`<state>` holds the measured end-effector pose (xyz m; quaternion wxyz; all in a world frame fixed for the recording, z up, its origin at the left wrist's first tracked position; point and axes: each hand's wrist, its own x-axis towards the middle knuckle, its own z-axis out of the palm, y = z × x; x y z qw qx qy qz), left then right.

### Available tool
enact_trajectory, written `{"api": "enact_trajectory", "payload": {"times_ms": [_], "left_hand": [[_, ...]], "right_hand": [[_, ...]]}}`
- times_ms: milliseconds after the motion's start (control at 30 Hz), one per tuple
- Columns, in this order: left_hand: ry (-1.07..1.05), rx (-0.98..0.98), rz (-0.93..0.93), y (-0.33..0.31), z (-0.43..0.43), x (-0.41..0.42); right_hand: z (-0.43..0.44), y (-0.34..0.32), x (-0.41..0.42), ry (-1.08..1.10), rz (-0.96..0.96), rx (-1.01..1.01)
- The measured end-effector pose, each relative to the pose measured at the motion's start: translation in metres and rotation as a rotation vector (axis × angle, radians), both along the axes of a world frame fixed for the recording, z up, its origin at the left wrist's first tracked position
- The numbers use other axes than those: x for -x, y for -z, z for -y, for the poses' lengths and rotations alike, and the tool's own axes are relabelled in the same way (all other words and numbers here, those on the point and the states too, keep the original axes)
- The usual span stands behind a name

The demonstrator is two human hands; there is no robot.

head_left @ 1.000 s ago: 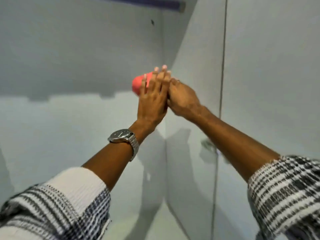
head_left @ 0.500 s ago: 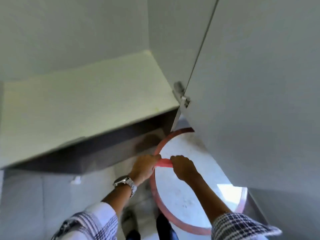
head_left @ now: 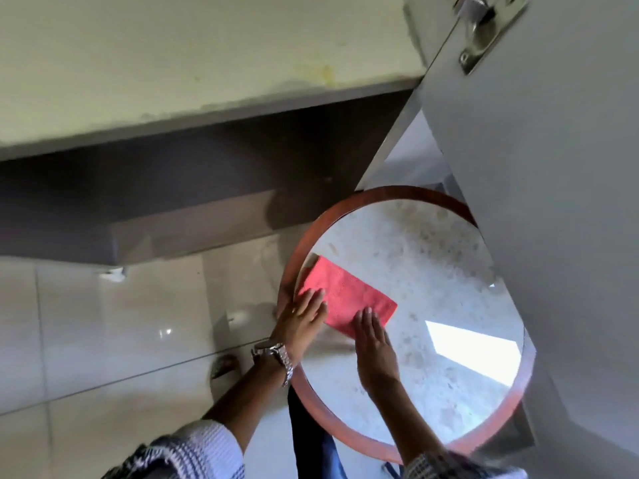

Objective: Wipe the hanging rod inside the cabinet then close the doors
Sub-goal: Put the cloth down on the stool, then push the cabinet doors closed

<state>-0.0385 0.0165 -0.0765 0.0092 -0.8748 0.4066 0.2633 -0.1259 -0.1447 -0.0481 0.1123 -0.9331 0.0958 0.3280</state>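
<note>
Head view, looking steeply down: a folded red cloth (head_left: 345, 299) lies flat near the left edge of a round table (head_left: 415, 409) with a reddish rim. The left hand (head_left: 302, 319) rests open and flat on the cloth's near-left corner; the right hand (head_left: 373, 344) lies open, fingertips on its near edge. Neither grips anything. An open cabinet door (head_left: 536, 167) with a metal hinge (head_left: 480, 29) hangs over the table's right side. The hanging rod is out of view. Risk: closing the door may knock the table, which stands beneath it.
</note>
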Motion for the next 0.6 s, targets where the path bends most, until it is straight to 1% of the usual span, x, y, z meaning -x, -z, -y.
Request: {"api": "enact_trajectory", "payload": {"times_ms": [67, 100, 167, 200, 233, 300, 367, 400, 467, 500, 533, 600], "left_hand": [[-0.026, 0.009, -0.025, -0.006, -0.002, -0.001], [-0.046, 0.029, -0.052, -0.013, -0.003, -0.008], [0.049, -0.085, -0.211, -0.033, -0.005, -0.027], [0.073, -0.165, -0.238, -0.048, -0.004, -0.036], [0.068, -0.222, -0.251, -0.067, -0.001, -0.044], [-0.030, -0.210, -0.213, -0.113, 0.004, -0.055], [-0.115, -0.124, -0.113, -0.165, 0.008, -0.062], [-0.157, -0.046, -0.069, -0.194, 0.009, -0.064], [-0.250, 0.165, -0.047, -0.261, 0.016, -0.064], [-0.254, 0.284, -0.002, -0.298, 0.024, -0.063], [-0.227, 0.405, 0.076, -0.333, 0.034, -0.061], [-0.099, 0.694, 0.242, -0.419, 0.061, -0.050]], "right_hand": [[-0.002, 0.000, -0.004, -0.011, -0.091, -0.009], [0.002, -0.001, -0.012, -0.016, -0.096, -0.002], [0.021, -0.013, -0.034, -0.061, -0.238, 0.022], [0.027, -0.024, -0.046, -0.038, -0.306, 0.000], [0.030, -0.042, -0.057, 0.000, -0.294, -0.010], [0.029, -0.087, -0.066, 0.095, -0.112, -0.022], [0.018, -0.134, -0.055, 0.184, 0.128, -0.037], [0.011, -0.163, -0.045, 0.227, 0.266, -0.052], [-0.007, -0.226, -0.022, 0.308, 0.568, -0.067], [-0.014, -0.259, -0.010, 0.360, 0.740, -0.068], [-0.020, -0.286, 0.000, 0.411, 0.915, -0.060], [-0.027, -0.349, 0.025, 0.530, 1.240, 0.014]]}}
